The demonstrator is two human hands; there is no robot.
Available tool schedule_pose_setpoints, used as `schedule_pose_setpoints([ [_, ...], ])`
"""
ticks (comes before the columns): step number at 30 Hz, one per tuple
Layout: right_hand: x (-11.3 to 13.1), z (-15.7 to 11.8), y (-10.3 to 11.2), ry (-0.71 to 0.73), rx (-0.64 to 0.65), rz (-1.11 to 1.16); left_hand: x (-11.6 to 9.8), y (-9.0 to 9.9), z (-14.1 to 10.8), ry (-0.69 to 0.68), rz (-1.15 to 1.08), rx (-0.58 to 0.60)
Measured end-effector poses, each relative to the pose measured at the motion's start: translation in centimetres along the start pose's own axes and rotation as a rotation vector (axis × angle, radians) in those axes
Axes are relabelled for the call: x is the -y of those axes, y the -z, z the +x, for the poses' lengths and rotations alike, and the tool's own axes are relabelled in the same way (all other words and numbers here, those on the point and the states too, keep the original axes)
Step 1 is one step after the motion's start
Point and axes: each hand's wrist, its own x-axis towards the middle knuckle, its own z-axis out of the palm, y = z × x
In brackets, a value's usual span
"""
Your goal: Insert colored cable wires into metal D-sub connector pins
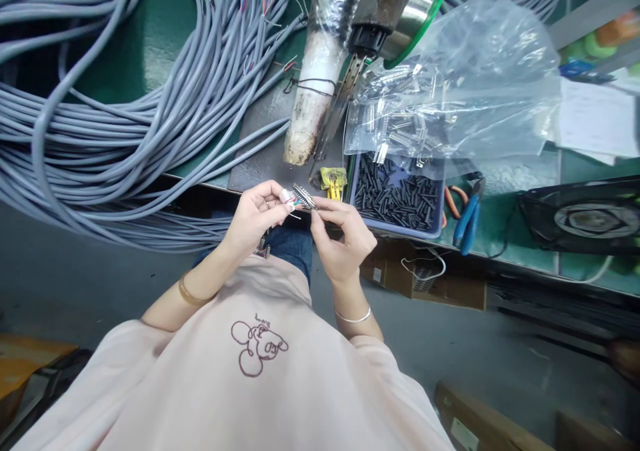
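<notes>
Slim multi-pin connector (304, 197), dark-bodied, with bright metal contacts in a close row, slanting down to the right, held up between both hands just short of the bench edge. At its left side, thin wires (298, 205) in a small fan, green, red and white among them. Left hand (260, 207) pinching the wires between thumb and fingertips; right hand (345, 234) gripping the connector's lower end by thumb and forefinger. Beyond, soldering iron (345, 97), tip downward; rightward, blue bin (413, 231) of black pieces (397, 197); leftward, grey cables (150, 131) heaped loosely.
</notes>
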Motion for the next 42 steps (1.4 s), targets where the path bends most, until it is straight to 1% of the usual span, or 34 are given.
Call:
schedule_pose_setpoints([
  [4,-0.2,0.2,-0.1,0.023,0.02,0.009,-0.1,-0.4,0.0,-0.051,0.004,-0.021],
  [10,-0.3,0.8,0.0,-0.001,0.054,0.039,0.1,-0.9,0.2,-0.186,0.055,-0.084],
  [14,-0.5,1.3,0.2,0.014,0.059,0.029,0.2,-1.1,0.6,-0.26,0.093,-0.075],
  [17,-0.8,1.6,0.3,0.023,0.052,0.013,0.2,-1.2,0.9,-0.292,0.124,-0.06],
  [23,-1.2,2.1,0.1,0.067,0.039,0.006,0.0,-1.1,1.5,-0.316,0.131,-0.057],
  [33,-1.4,2.1,0.0,0.07,0.044,-0.017,-0.2,-1.2,1.7,-0.31,0.145,-0.064],
  [39,-1.2,2.4,0.1,0.084,0.033,-0.035,-0.3,-1.4,1.8,-0.334,0.14,-0.066],
  [42,-1.1,2.4,0.1,0.094,0.03,-0.034,-0.3,-1.3,1.8,-0.323,0.133,-0.074],
])
